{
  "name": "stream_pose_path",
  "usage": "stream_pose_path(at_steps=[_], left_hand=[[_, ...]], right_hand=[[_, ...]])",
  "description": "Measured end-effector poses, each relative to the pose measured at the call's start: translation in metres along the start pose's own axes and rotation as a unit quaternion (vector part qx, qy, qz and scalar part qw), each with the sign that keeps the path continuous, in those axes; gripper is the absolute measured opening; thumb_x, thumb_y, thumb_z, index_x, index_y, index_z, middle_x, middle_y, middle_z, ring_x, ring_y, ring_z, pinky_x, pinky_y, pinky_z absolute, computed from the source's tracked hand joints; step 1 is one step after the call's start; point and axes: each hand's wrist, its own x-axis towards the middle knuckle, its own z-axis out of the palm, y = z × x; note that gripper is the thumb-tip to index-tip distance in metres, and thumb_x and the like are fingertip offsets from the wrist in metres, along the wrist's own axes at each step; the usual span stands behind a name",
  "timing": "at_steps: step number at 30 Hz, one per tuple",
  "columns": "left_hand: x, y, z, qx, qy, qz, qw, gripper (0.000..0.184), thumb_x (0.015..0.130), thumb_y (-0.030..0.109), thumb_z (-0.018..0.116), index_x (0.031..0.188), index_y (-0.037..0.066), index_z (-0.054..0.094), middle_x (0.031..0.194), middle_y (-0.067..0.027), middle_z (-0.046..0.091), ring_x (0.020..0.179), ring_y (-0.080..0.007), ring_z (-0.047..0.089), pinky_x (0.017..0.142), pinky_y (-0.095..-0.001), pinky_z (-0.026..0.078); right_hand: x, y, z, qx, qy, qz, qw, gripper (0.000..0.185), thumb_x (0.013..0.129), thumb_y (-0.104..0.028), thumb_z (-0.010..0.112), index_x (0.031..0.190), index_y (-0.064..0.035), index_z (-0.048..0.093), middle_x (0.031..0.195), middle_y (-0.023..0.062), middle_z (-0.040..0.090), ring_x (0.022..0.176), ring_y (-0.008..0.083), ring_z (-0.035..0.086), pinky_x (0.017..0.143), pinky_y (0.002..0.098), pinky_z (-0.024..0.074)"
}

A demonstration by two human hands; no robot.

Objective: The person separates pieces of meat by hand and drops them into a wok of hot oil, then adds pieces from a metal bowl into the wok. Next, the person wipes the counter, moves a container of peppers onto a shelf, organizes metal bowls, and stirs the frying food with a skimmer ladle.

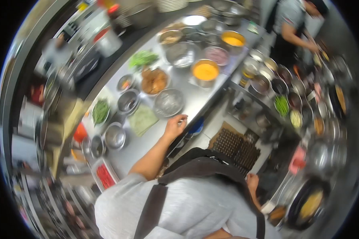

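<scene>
My left hand [175,126] is over the front edge of the steel counter, just below a metal bowl [169,102] with a shiny, see-through look inside. Its fingers are curled together; anything in them is too small to make out. A folded pale green cloth [143,119] lies to its left. My right hand [252,180] hangs low near my apron, on the side of the stove, with its fingers curled in. Blur hides whatever it may hold. Close to that hand is a pan [309,204] with yellowish food in it.
The counter [195,99] carries pots of orange liquid [205,71], a bowl of brown pieces [154,81], leafy greens [143,59] and a tray of red food [105,176]. A co-worker [293,28] stands at the far right. A dark perforated mat [231,145] lies on the floor.
</scene>
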Motion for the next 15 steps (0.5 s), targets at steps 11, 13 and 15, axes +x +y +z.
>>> stream_pose_path(at_steps=[11,13,15], left_hand=[[-0.003,0.006,0.133,0.017,-0.412,0.010,0.911,0.025,0.087,0.009,0.062,0.109,-0.001,0.060,0.093,-0.0072,0.066,0.086,-0.0132,0.060,0.079,-0.0265,0.048],[0.003,0.028,0.151,0.045,-0.469,0.007,0.882,0.024,0.088,0.008,0.061,0.110,-0.002,0.059,0.094,-0.0056,0.065,0.086,-0.0119,0.060,0.079,-0.0253,0.047],[0.015,0.045,0.176,0.060,-0.504,0.012,0.862,0.025,0.088,0.009,0.061,0.110,-0.002,0.059,0.094,-0.0064,0.065,0.087,-0.0125,0.060,0.079,-0.0255,0.047]], right_hand=[[-0.071,0.043,-0.010,0.137,0.135,0.282,0.940,0.038,0.077,-0.027,0.067,0.108,-0.0056,0.063,0.116,0.0209,0.055,0.107,0.0362,0.054,0.092,0.0439,0.0444],[-0.068,0.062,-0.002,0.145,0.164,0.303,0.927,0.046,0.076,-0.032,0.068,0.114,-0.0063,0.061,0.122,0.0220,0.052,0.109,0.0362,0.054,0.092,0.0442,0.0448],[-0.066,0.077,0.002,0.198,0.174,0.347,0.900,0.050,0.076,-0.034,0.069,0.116,-0.0066,0.060,0.125,0.0231,0.050,0.111,0.0359,0.053,0.093,0.0443,0.0444]])
